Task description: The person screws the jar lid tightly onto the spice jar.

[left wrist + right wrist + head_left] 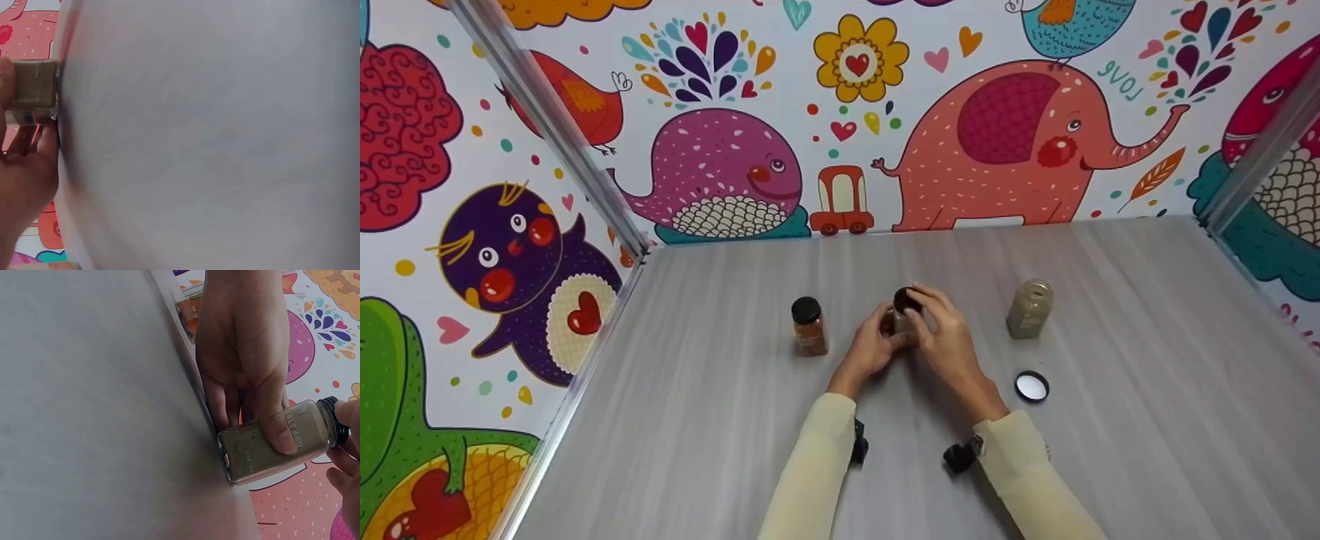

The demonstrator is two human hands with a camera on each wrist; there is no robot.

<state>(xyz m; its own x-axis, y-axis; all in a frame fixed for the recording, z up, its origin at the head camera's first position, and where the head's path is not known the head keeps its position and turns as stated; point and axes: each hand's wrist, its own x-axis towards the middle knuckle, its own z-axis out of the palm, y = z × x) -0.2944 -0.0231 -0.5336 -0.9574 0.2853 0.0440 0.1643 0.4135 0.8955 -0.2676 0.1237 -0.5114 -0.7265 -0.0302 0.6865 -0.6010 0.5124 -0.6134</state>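
Around a square glass spice jar (259,450) of brownish-grey powder, my left hand (870,349) curls its fingers and thumb, keeping it upright on the table. With its fingertips, my right hand (949,334) grips the black lid (905,301), which sits on the jar's mouth. The left wrist view catches only the lower part of this jar (36,84) beside the left hand (31,174). To the left stands a capped jar of reddish-brown spice (810,334). An uncapped jar of greyish powder (1029,311) stands to the right.
A loose black lid (1032,386) with its white inside facing up lies nearer than the uncapped jar. The grey wood-grain table (697,435) meets a cartoon-printed back wall (840,202). Metal strips (562,142) run along the wall corners.
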